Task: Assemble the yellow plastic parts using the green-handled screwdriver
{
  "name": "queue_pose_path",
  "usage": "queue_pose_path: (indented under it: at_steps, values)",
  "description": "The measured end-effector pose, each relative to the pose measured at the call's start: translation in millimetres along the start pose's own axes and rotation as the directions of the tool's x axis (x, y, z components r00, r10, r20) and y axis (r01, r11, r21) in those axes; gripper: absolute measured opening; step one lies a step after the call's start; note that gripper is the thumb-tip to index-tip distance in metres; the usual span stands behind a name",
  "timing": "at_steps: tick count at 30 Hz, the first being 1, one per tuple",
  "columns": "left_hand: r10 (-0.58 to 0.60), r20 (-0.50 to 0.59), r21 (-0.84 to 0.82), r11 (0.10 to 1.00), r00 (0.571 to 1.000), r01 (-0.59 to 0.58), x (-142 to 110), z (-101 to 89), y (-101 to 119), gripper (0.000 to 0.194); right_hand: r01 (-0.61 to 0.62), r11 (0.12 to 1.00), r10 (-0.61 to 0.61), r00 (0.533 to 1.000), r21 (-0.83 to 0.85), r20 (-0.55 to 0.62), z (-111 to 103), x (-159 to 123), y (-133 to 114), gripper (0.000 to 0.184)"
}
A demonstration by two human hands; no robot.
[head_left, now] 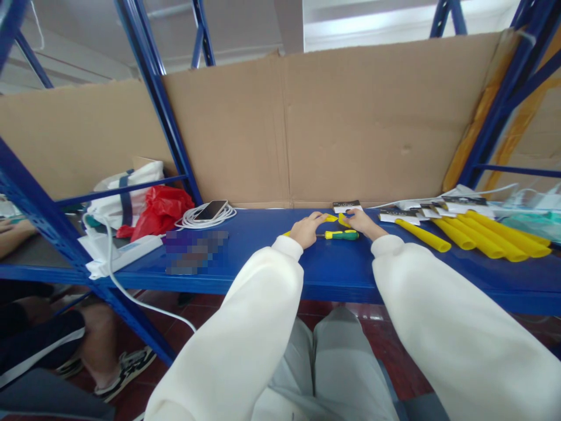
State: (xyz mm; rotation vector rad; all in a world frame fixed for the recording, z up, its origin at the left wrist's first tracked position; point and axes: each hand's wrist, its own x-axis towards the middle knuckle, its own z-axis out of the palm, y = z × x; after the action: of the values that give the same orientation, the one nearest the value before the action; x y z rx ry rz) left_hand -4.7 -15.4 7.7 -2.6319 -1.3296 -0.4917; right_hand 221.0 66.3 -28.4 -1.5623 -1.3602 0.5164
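My left hand (307,229) is closed around a yellow tube (331,218) above the blue shelf; a bit of yellow shows on either side of it. My right hand (363,223) pinches a small yellow piece (344,221) just to the right. A black-and-white card (346,206) lies right behind the fingers; whether it is joined to the yellow piece, I cannot tell. Below both hands, a screwdriver (344,234) with a green and yellow handle lies on the shelf, its shaft pointing at my left hand.
Several yellow tubes (486,237) with black-and-white cards lie at right. On the left are a phone (212,210) on a coiled white cable (188,219), a power strip (131,251) and a red bag (164,207). Cardboard (350,128) stands behind. Another person's leg (99,333) shows lower left.
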Motion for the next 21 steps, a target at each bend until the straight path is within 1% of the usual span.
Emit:
queue_pose_path:
  at_steps: [3, 5, 7, 11, 14, 17, 21]
  values:
    - [0.012, 0.006, -0.010, 1.000, 1.000, -0.012, 0, -0.8, 1, 0.072, 0.030, 0.997, -0.029, 0.999, -0.067, 0.013, 0, 4, -1, 0.023]
    - [0.020, 0.007, -0.019, 1.000, 1.000, -0.020, -1, -1.4, 1, 0.071, 0.091, 0.984, -0.085, 0.995, -0.154, 0.045, -5, 6, -1, 0.020]
    - [0.020, 0.007, -0.027, 0.999, 1.000, -0.020, -1, -1.8, 1, 0.070, 0.158, 0.959, -0.136, 0.985, -0.236, 0.105, -13, 6, -1, 0.020]
    - [0.008, 0.009, -0.035, 0.999, 1.000, -0.008, -1, -1.0, 1, 0.070, 0.239, 0.910, -0.164, 0.958, -0.339, 0.235, -27, 1, -1, 0.031]
    - [0.007, 0.002, -0.035, 0.999, 1.000, -0.007, 0, 1.2, -1, 0.068, 0.297, 0.886, -0.199, 0.937, -0.356, 0.288, -28, -5, -5, 0.038]
    - [0.012, -0.005, -0.036, 0.999, 1.000, -0.012, 1, 3.4, -2, 0.067, 0.368, 0.850, -0.224, 0.901, -0.378, 0.372, -22, -11, -13, 0.041]
    - [0.020, -0.004, -0.040, 0.999, 1.000, -0.020, 2, 5.2, -4, 0.067, 0.478, 0.731, -0.176, 0.821, -0.486, 0.543, -17, -14, -20, 0.042]
